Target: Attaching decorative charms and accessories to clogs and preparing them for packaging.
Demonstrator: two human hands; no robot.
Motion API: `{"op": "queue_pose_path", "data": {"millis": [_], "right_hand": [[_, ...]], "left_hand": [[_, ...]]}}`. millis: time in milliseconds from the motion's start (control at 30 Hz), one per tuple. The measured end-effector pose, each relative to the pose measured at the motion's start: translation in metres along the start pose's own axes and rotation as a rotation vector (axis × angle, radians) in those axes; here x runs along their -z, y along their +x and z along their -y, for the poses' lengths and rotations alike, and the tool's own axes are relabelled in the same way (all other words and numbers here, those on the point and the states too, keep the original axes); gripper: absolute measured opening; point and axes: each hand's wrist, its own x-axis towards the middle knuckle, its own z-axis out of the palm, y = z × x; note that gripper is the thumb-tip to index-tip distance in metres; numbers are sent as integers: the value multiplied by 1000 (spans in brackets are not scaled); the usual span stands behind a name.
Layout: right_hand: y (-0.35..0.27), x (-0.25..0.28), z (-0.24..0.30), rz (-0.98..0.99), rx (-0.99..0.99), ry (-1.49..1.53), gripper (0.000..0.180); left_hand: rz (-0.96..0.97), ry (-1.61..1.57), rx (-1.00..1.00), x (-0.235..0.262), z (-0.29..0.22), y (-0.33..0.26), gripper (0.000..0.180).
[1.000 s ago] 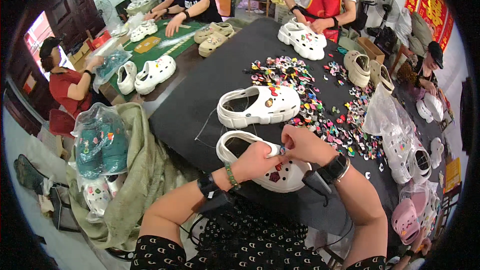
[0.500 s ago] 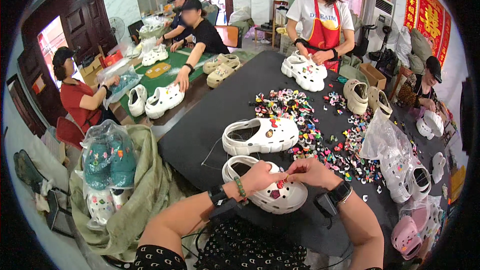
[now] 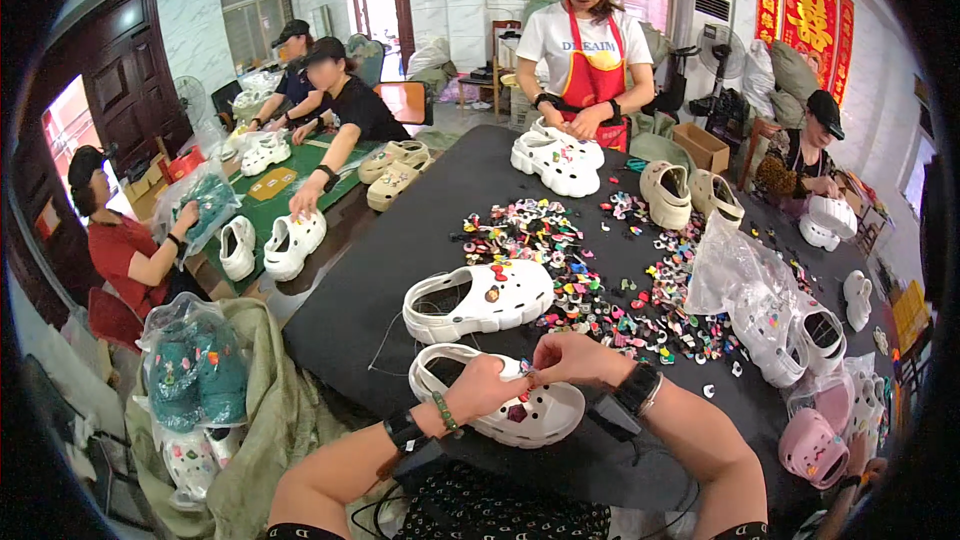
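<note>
A white clog [image 3: 505, 410] lies on the black table [image 3: 400, 250] right in front of me. My left hand [image 3: 485, 385] grips its upper from the left. My right hand [image 3: 575, 357] pinches a small coloured charm at the clog's top, fingertips meeting the left hand's. A second white clog [image 3: 478, 298] with charms on it lies just behind. A spread of several small coloured charms [image 3: 600, 290] covers the table beyond and to the right.
A clear plastic bag with clogs [image 3: 765, 310] sits at right, pink clogs [image 3: 812, 445] at the lower right. Bagged teal clogs [image 3: 195, 370] rest on a green sack at left. A person in a red apron [image 3: 590, 50] and other seated workers handle clogs around the tables.
The view has tilted up, showing more of the room. My hands stay on the near white clog, still working a charm at its top.
</note>
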Motion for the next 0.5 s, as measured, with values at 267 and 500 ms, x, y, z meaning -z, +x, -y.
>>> {"op": "queue_pose_path", "data": {"millis": [267, 500], "right_hand": [[5, -10, -9, -83, 30, 85, 35], [-43, -6, -16, -154, 122, 82, 31]], "left_hand": [[29, 27, -101, 1, -9, -3, 31], [91, 344, -21, 19, -20, -19, 50]]}}
